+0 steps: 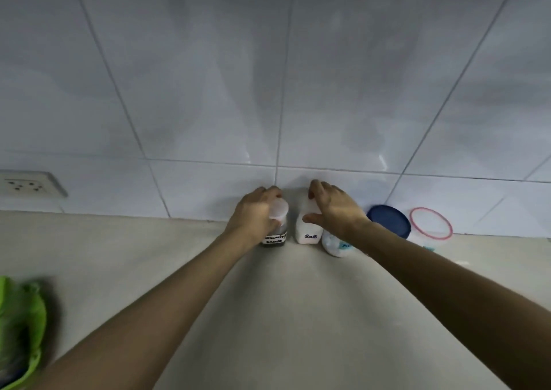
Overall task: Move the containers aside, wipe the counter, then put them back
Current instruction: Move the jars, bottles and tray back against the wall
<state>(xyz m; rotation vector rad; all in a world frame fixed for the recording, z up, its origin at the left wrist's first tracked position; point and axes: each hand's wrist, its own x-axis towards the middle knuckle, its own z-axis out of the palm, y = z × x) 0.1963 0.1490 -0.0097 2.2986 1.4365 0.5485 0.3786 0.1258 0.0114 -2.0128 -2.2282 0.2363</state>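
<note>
Green cloth (pixel 21 330): we see it low on the left of the desk (pixel 149 255), blurry, away from our hands.
Left hand (pixel 255 214): our grip is wrapped tight round the dark jar (pixel 275 228) with a pale lid; its label writing is too small to read.
Right hand (pixel 335 208): fingers spread open over the white jar (pixel 307 225); we cannot tell if it grips. Label says "Salt".
Other tubs: blue lid (pixel 389 221) and red ring lid (pixel 430 222) sit by the wall, right of our hands.
</note>
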